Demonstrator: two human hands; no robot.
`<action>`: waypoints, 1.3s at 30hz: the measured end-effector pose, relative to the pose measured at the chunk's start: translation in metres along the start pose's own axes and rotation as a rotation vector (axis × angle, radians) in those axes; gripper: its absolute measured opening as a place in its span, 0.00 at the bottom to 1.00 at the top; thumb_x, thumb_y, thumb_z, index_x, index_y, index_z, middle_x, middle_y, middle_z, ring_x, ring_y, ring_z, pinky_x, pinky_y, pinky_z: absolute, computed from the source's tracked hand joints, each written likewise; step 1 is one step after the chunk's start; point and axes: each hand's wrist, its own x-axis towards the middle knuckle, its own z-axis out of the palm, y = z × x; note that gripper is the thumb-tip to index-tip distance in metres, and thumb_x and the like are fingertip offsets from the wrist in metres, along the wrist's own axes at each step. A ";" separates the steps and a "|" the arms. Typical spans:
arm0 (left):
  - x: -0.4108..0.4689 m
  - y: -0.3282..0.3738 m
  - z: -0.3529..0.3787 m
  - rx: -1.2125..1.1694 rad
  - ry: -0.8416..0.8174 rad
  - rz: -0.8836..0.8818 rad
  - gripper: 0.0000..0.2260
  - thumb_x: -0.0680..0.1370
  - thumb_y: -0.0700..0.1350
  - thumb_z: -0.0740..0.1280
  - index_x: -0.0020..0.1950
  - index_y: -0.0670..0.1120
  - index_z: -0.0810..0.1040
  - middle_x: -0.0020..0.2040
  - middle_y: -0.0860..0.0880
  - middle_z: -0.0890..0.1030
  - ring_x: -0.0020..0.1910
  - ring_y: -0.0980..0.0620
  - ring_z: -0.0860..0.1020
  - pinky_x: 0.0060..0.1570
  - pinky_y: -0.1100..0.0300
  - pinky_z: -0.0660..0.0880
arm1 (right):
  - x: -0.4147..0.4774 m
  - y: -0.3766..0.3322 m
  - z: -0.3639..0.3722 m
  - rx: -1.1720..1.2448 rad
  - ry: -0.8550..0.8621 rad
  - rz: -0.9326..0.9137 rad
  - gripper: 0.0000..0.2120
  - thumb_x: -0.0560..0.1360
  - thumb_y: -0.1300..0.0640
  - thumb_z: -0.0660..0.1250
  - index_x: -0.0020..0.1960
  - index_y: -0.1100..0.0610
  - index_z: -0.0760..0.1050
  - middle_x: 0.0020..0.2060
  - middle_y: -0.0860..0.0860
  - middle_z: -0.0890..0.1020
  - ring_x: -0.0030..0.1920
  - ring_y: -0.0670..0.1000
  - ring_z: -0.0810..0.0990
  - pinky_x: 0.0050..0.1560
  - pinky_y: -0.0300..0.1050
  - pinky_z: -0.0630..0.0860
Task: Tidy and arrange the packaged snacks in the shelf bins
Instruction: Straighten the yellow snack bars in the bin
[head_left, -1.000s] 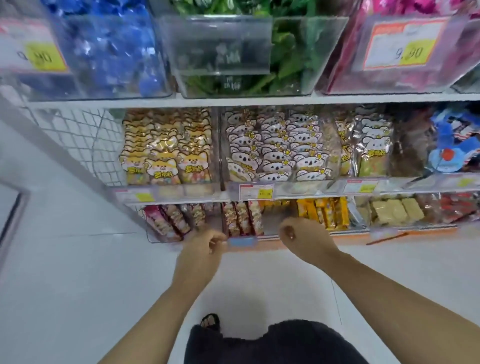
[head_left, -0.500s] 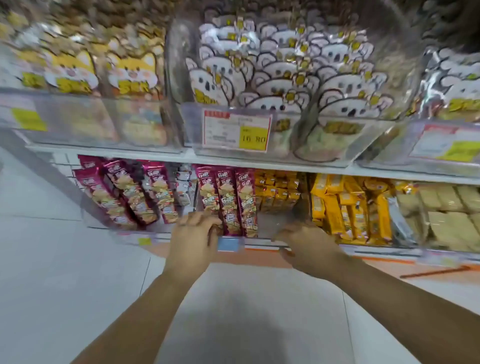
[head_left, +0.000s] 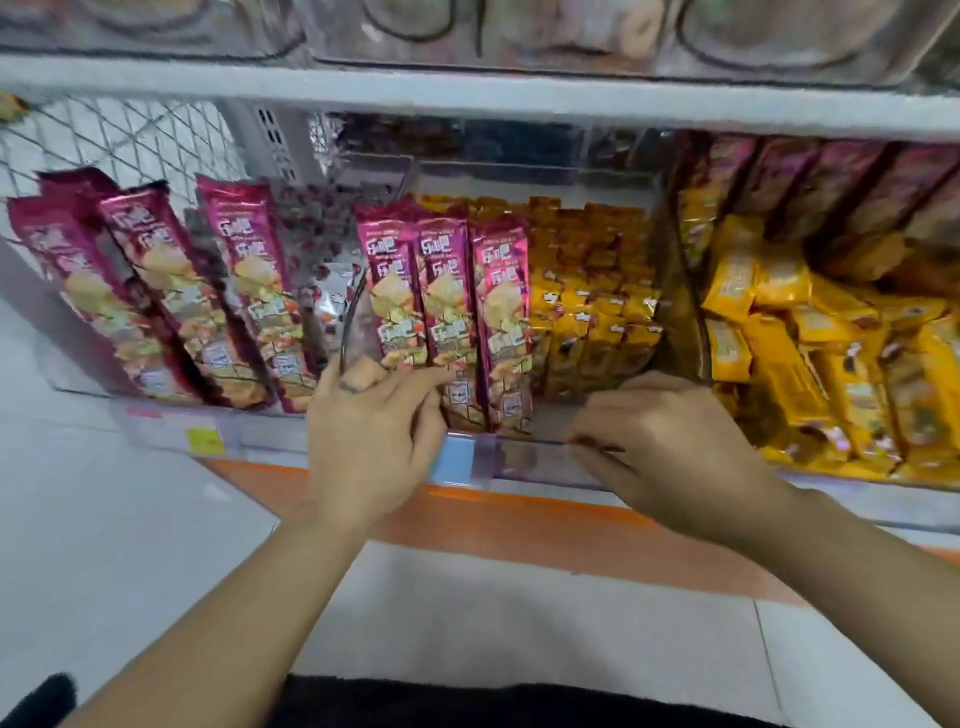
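A clear bin (head_left: 530, 460) on the lowest shelf holds three upright magenta snack packs (head_left: 449, 312) on its left. Several small orange packs (head_left: 592, 312) fill its right. My left hand (head_left: 371, 441) is at the bin's front left corner, with fingers and thumb curled round the lower ends of the magenta packs. My right hand (head_left: 675, 452) grips the bin's front rim at the right, fingertips hooked over the edge. A blue label (head_left: 457, 460) sits on the bin's front between my hands.
More magenta packs (head_left: 171, 301) lean in the bin to the left. Yellow packs (head_left: 810, 338) are heaped in the bin to the right. The upper shelf board (head_left: 467, 93) hangs close above. Wire mesh (head_left: 114, 140) closes the left end. An orange base strip (head_left: 519, 525) meets the white floor.
The view has dropped and closed in on the lowest shelf. My left hand's fingers have moved from the bin's front onto the magenta packs. My right hand stays on the bin's front rim.
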 end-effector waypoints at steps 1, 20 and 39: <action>0.000 0.000 0.000 -0.003 0.013 -0.001 0.14 0.76 0.44 0.58 0.48 0.46 0.84 0.33 0.50 0.82 0.34 0.47 0.73 0.47 0.52 0.69 | -0.001 0.000 0.002 -0.001 0.014 -0.007 0.07 0.73 0.53 0.63 0.39 0.50 0.78 0.32 0.45 0.78 0.30 0.50 0.76 0.38 0.39 0.70; 0.001 0.005 -0.016 0.072 -0.118 0.011 0.18 0.77 0.46 0.53 0.48 0.46 0.82 0.27 0.48 0.79 0.27 0.46 0.74 0.51 0.49 0.71 | -0.003 -0.017 -0.010 0.049 -0.048 0.101 0.07 0.76 0.53 0.64 0.46 0.53 0.80 0.41 0.47 0.83 0.40 0.50 0.80 0.38 0.45 0.76; -0.015 0.042 -0.071 0.110 -0.490 0.013 0.12 0.80 0.51 0.57 0.61 0.54 0.74 0.60 0.52 0.75 0.61 0.50 0.72 0.69 0.47 0.53 | -0.071 -0.008 -0.033 -0.098 0.100 0.850 0.27 0.77 0.52 0.63 0.73 0.50 0.59 0.72 0.59 0.61 0.69 0.63 0.64 0.64 0.58 0.69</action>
